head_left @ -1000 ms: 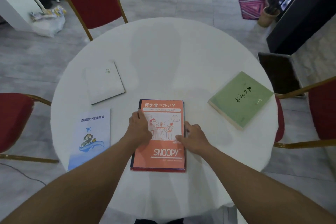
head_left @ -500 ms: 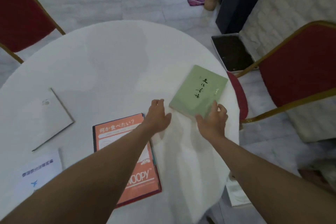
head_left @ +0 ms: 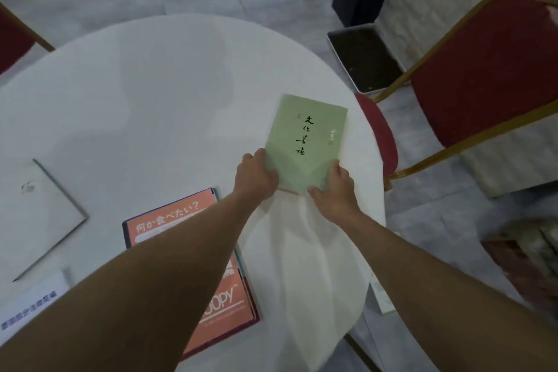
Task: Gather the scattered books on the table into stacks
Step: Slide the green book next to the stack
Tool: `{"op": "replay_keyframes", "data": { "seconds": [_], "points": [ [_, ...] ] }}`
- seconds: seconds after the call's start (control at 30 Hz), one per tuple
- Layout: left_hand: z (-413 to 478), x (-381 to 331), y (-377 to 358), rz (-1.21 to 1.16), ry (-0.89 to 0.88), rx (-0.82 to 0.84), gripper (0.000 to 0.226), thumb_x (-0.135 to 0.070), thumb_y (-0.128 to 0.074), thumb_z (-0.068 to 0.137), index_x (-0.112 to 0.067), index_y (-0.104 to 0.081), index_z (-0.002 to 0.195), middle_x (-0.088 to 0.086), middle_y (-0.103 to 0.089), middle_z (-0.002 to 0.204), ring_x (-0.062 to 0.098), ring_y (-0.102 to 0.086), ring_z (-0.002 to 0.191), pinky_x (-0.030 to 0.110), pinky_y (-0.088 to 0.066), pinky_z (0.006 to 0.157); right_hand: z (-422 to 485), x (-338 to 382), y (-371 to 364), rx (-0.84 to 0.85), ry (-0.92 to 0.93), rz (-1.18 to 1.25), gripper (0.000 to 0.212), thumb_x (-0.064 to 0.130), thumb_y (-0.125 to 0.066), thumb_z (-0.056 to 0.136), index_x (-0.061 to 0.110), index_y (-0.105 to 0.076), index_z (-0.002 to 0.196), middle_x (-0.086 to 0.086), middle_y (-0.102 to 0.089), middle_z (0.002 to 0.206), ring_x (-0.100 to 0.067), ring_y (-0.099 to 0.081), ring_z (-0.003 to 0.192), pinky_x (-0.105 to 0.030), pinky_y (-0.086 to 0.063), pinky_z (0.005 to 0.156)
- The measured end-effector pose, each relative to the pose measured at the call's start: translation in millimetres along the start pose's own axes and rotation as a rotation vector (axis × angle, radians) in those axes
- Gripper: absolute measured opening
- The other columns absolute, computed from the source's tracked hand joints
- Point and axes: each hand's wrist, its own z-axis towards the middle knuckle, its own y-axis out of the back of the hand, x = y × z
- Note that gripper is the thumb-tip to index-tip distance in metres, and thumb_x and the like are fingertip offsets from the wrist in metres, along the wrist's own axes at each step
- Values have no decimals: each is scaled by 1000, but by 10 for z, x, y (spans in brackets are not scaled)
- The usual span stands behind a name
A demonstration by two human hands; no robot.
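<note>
A green book with black brush lettering lies near the right edge of the round white table. My left hand grips its near left corner and my right hand grips its near right corner. An orange Snoopy book tops a small stack in front of me, partly hidden under my left forearm. A white book lies at the left. A pale blue booklet shows at the lower left edge.
A red chair with a gold frame stands close to the table's right side, and another red chair at the far left. A dark tray sits on the floor beyond the table. The tablecloth bunches below the green book.
Both hands left the Snoopy stack, reached right and took hold of the green book. The book has turned so that its long side points away from me.
</note>
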Motion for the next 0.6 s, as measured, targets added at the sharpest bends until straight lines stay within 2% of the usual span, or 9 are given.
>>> {"op": "replay_keyframes", "data": {
  "seconds": [0.17, 0.27, 0.37, 0.6],
  "points": [
    [-243, 120, -7, 4, 105, 19, 46, -21, -54, 89, -2, -45, 130, 16, -42, 128, 36, -52, 116, 45, -48, 98, -182, -30, 67, 121, 93, -87, 94, 30, -69, 90, 5, -8, 158, -15, -23, 160, -32, -26, 145, -36, -25, 118],
    [-433, 173, -71, 0, 127, 34, 48, -17, -57, 90, 1, -42, 131, 17, -40, 131, 34, -50, 118, 40, -47, 99, -327, -58, 75, 160, 136, -120, 92, 27, -70, 89, 4, -12, 156, -15, -30, 156, -33, -33, 140, -36, -31, 114],
    [-628, 249, -136, 31, 113, 53, 49, -21, -58, 91, 0, -41, 131, 18, -43, 130, 36, -50, 119, 43, -47, 100, -454, -120, 100, 180, 157, -132, 83, 24, -71, 87, 7, -22, 152, -14, -39, 148, -34, -41, 131, -37, -38, 107],
    [-965, 285, -302, 58, 98, 54, 51, -24, -57, 93, 4, -39, 132, 21, -41, 134, 39, -49, 121, 44, -45, 102, -701, -241, 107, 238, 141, -164, 84, 22, -69, 87, 7, -18, 152, -14, -36, 148, -34, -40, 132, -40, -37, 109]
  ]
}}
